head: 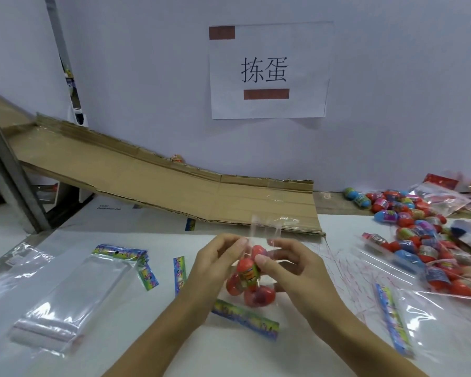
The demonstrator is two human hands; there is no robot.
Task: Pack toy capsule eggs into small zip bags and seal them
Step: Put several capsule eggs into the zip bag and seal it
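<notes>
A small clear zip bag (265, 225) stands upright at the table's middle, its open top sticking up above my fingers. Several red capsule eggs (246, 270) fill it, one with an orange label facing me. My left hand (218, 263) pinches the bag's left side near the top. My right hand (288, 263) pinches its right side, thumb against the labelled egg. A big pile of loose red and blue capsule eggs (408, 229) lies at the right.
A stack of empty clear bags (74, 289) lies at the left. Colourful header cards (244, 318) lie around my hands. A cardboard ramp (152, 180) slopes down along the wall, one egg (177, 159) at its back edge. Clear bags with eggs (446, 268) cover the right side.
</notes>
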